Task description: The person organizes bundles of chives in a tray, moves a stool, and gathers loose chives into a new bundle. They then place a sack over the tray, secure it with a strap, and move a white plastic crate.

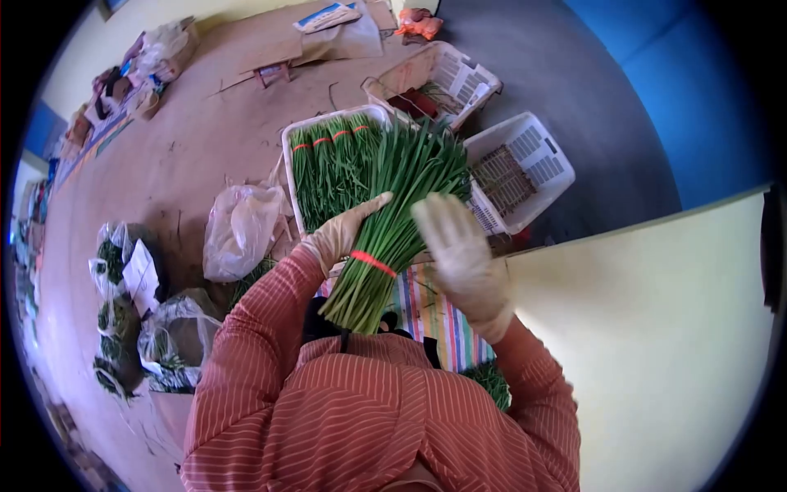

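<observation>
Red striped shirt: nearest my camera, filling the bottom of my view, with a sleeve reaching forward on each side
Green bunch: long leafy stalks held up in front of the shirt, cut ends pointing back toward the body, leaf tips pointing away
Red band: wrapped around the bunch near its cut ends
Left hand: in a pale glove, closed around the left side of the bunch, thumb lying along the stalks
Right hand: gloved too and blurred, spread flat just beside the bunch on the right, fingers extended; I cannot tell whether it touches the leaves
Filled crate: white, beyond the left hand, holding smaller bunches tied with red
Right crate: white, slatted, beyond the right hand
Striped sheet: multicoloured, below the hands
</observation>
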The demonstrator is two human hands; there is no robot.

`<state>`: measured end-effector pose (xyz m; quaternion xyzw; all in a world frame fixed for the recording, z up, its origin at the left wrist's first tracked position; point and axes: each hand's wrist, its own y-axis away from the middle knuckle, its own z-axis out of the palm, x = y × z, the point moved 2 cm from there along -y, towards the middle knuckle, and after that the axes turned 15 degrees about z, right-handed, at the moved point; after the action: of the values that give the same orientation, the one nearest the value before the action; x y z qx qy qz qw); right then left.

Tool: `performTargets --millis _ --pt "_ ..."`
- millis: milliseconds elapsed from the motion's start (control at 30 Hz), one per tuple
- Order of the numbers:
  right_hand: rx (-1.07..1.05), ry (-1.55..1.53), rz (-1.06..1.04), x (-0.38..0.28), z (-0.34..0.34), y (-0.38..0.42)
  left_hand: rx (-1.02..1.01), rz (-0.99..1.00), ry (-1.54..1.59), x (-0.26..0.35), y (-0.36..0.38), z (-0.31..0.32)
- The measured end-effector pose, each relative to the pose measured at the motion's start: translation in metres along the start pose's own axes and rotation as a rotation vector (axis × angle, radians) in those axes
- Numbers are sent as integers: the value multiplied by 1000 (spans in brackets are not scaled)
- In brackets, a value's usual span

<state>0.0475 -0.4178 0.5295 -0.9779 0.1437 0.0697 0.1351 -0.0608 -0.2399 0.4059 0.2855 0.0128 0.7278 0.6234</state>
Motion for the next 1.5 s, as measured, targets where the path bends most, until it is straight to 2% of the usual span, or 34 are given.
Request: performTargets --millis 67,100,133,167,200,267,300,333,367,400,467,533,567,600,667,700,800,867,1033,1067,1133,1233,1267,1333,1400,1467,1500 --pt "-67 -15 -223 2 20 -23 -466 777 -1181 16 3 13" --pt "-26 -98 -246 11 36 -36 -489 632 -1108 19 -5 12" --pt "15 -180 -269 17 45 -47 -509 616 -1230 30 7 34" --pt "2 -446 -244 27 42 -54 -401 403 -934 38 7 40" --pt "-74 -700 -102 38 42 -63 -298 192 -635 47 3 43" --pt "-372 -1230 331 39 24 -80 -490 -214 -434 74 -32 6" --pt "-361 -1187 331 49 15 -94 -310 -92 -730 92 -15 29" --pt "-297 -1318 363 53 3 -102 -117 38 -1017 114 8 59" --pt "-341 -1407 382 61 0 -109 35 200 -1061 123 17 63" --pt "-388 -1497 401 69 1 -115 98 276 -1116 134 15 55" --pt "-317 -1450 372 69 6 -120 54 464 -1059 137 13 46" --pt "-242 -1562 434 60 7 -124 -30 790 -1036 115 1 54" --pt "-254 -1560 440 68 26 -127 -79 654 -888 108 0 57" --pt "-337 -1667 466 58 27 -130 -59 687 -850 98 1 65" --pt "-343 -1715 438 45 27 -138 -255 683 -749 86 2 82" --pt "-370 -1772 436 40 31 -142 -310 565 -603 82 0 83" --pt "-419 -1834 471 28 30 -148 -268 579 -454 75 -4 72" --pt "-378 -1757 490 27 36 -156 -253 610 -438 73 -9 59" --pt "-333 -1532 364 5 15 -173 -184 718 -313 73 -4 56" --pt "-333 -1487 345 -3 10 -179 -233 755 -396 79 -4 54" --pt "-459 -1455 327 -9 6 -194 -246 691 -405 90 1 56" --pt "-452 -1443 267 -12 10 -200 -127 739 -329 103 -3 49" --pt "-483 -1333 222 -15 12 -194 -76 803 -334 108 -6 40" --pt "-508 -1089 132 -11 23 -179 -37 790 -190 119 0 47" --pt "-620 -1024 185 -6 29 -160 18 787 -178 130 8 42" --pt "-657 -1110 162 -5 29 -158 8 872 -250 143 8 25" --pt "-736 -1228 320 -1 33 -158 71 880 -246 146 12 21"
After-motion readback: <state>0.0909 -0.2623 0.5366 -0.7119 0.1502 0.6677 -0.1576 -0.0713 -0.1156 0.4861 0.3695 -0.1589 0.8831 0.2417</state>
